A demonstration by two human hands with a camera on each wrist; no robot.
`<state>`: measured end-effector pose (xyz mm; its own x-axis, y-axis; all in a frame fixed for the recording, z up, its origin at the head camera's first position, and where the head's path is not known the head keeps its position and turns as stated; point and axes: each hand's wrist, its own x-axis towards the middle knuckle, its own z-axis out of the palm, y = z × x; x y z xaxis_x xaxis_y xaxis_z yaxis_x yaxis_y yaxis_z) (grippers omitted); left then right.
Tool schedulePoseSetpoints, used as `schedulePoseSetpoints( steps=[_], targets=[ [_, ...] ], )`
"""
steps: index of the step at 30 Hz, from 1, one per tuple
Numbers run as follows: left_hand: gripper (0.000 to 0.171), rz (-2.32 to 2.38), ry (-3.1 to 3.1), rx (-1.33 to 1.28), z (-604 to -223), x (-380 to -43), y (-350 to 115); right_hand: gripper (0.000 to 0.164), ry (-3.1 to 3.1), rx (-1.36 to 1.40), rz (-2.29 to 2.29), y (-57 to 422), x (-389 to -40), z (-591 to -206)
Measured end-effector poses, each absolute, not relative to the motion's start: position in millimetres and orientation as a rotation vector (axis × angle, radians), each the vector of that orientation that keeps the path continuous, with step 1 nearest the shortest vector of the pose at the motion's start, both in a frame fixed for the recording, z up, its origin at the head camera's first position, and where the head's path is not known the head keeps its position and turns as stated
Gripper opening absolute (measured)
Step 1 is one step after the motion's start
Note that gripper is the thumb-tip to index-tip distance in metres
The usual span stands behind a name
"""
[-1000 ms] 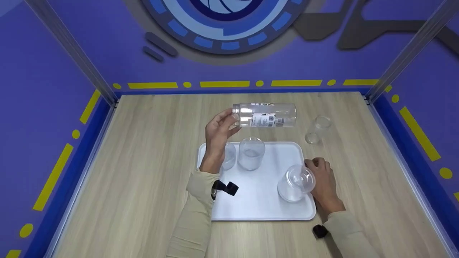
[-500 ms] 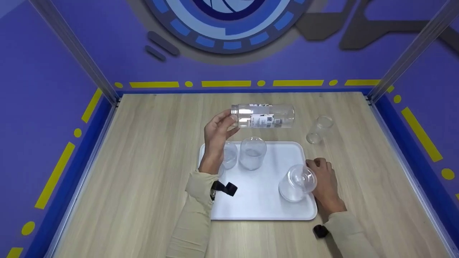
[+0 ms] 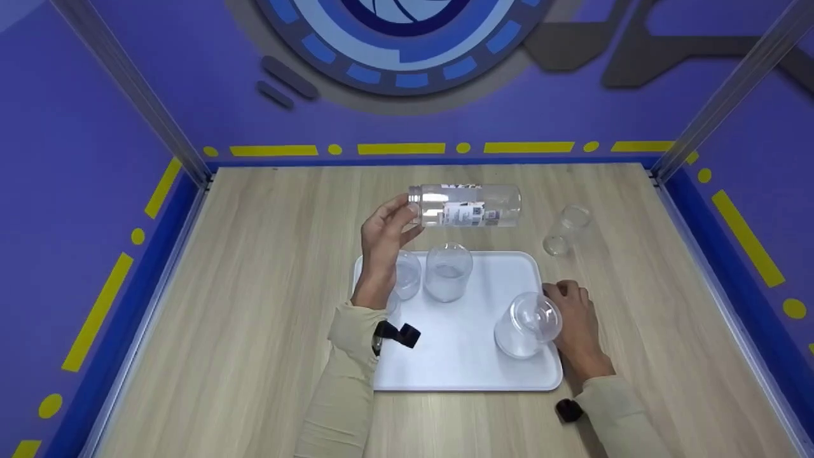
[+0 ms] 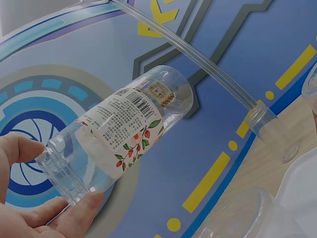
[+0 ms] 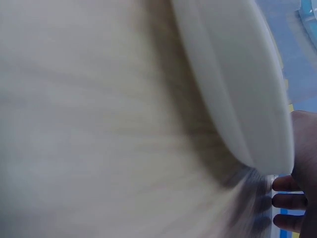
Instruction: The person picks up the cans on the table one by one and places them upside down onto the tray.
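My left hand [image 3: 383, 238] grips a clear plastic jar [image 3: 470, 205] by its threaded neck, thumb on one side and fingers on the other. The jar lies sideways in the air beyond the tray, mouth to the left. In the left wrist view, its label [image 4: 126, 124] shows small print, a barcode and red flowers. At the right edge of the white tray [image 3: 445, 362] rests my right hand [image 3: 575, 324], its fingers loosely bent. In the right wrist view, several relaxed fingers [image 5: 289, 201] show past the tray's rim.
On the tray stand a clear jar [image 3: 448, 273] at the back, another [image 3: 407, 277] partly behind my left wrist, and one [image 3: 524, 327] at the right. A smaller clear jar [image 3: 566, 230] is on the table behind the right hand. Blue panels [image 3: 407, 127] surround the table.
The held jar and left hand drift very slightly left. The right hand stays at the tray's edge, and the view has shifted a little.
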<state>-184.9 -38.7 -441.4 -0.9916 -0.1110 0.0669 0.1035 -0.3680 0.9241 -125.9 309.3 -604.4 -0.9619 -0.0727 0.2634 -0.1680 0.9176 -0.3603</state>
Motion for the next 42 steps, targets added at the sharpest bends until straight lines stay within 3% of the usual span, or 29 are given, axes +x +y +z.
schedulePoseSetpoints(
  steps=[42],
  targets=[
    [0.046,-2.51,-1.663,0.031,-442.2,-180.5,-45.3,0.038,-2.843,0.183,0.551,308.0,-126.0,-603.3]
  ],
)
